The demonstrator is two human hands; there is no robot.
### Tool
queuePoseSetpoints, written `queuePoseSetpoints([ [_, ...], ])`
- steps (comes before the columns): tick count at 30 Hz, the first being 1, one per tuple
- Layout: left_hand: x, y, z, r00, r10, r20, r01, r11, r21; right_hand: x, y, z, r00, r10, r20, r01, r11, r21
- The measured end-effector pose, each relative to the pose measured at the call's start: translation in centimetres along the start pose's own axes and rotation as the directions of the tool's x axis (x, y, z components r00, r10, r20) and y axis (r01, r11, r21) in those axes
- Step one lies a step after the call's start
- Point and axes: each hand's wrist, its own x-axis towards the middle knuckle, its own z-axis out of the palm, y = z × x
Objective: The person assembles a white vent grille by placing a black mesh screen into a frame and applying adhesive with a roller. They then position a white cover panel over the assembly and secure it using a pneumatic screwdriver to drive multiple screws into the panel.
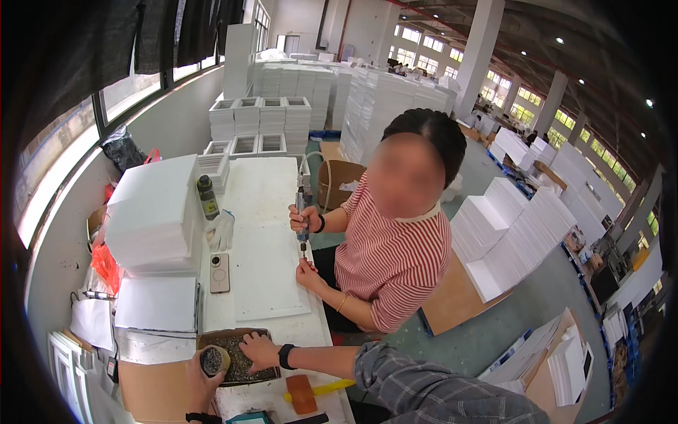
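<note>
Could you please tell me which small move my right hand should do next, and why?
Perhaps your right hand should gather a few small pieces and lift them toward the cup. Its fingers are spread over the pieces in the tray, while your left hand holds the cup close by, its open top facing up.

The right sleeve [441,385] is grey plaid, darker squares crossed with thin pale lines, kinda loose and wrinkled, and it stops partway down the forearm so there's bare arm below the cuff. Right hand [258,353] has a chunky black band [285,356] at the wrist, looks like a watch tbh. Left hand [202,381] has a dark wristband [203,418] too, but it's too cut off to make out details.
</note>
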Motion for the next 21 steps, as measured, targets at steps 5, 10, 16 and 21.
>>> queuePoseSetpoints([
  [5, -0.4, 0.4, 0.0, 0.999, -0.007, -0.034, 0.009, 0.998, 0.064, 0.0, -1.2, 2.7, 0.985, -0.111, -0.13, 0.108, 0.994, -0.029],
  [10, -0.2, 2.6, 0.4, 0.999, 0.008, -0.033, -0.004, 0.993, 0.118, 3.7, 1.2, 6.7, 0.978, -0.191, -0.088, 0.206, 0.954, 0.217],
  [16, -0.1, 4.7, -0.4, 0.998, 0.003, -0.056, 0.008, 0.981, 0.196, 5.1, 2.2, 3.6, 0.991, -0.09, 0.097, 0.019, 0.825, 0.565],
  [21, 1.3, 1.5, 1.2, 1.0, 0.022, -0.013, -0.02, 0.991, 0.132, 2.7, 4.8, 0.0, 0.975, -0.026, 0.222, -0.166, 0.582, 0.796],
])
